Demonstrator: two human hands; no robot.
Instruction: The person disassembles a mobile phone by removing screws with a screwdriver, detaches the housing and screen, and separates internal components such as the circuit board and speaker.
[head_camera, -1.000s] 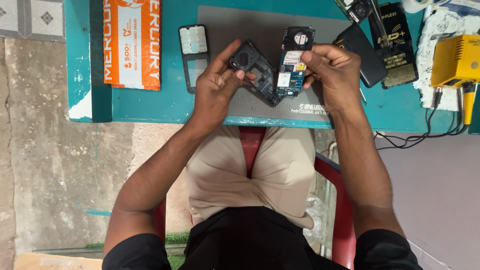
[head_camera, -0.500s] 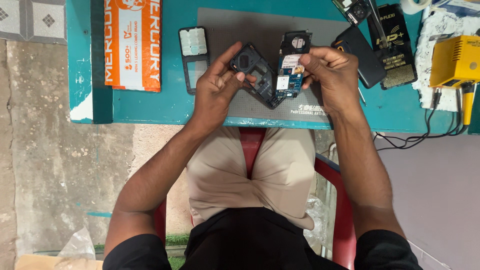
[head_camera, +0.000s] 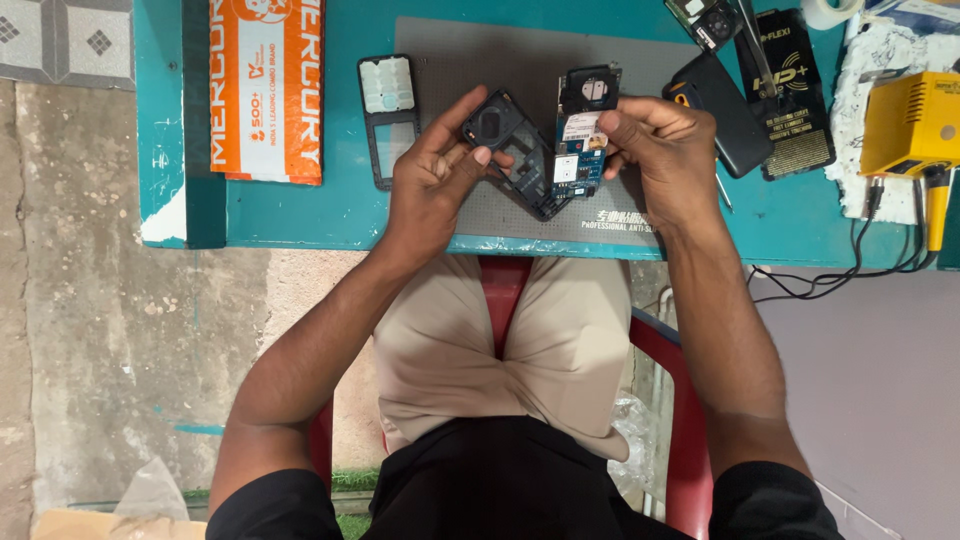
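Keypad frame (head_camera: 388, 118) lies left of the mat (head_camera: 470, 70); box (head_camera: 267, 88) farther left.

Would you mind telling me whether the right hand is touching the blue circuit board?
Touching. The head view shows the right hand pinching the blue circuit board at its right edge, fingertips overlapping the board with no gap.

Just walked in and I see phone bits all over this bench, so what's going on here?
A seated person is working on a taken-apart phone over a grey mat on a teal table. The left hand holds a black phone frame, and the right hand holds a blue circuit board right beside it. A separate keypad frame lies flat on the table to the left, next to an orange box. A yellow device sits at the right.
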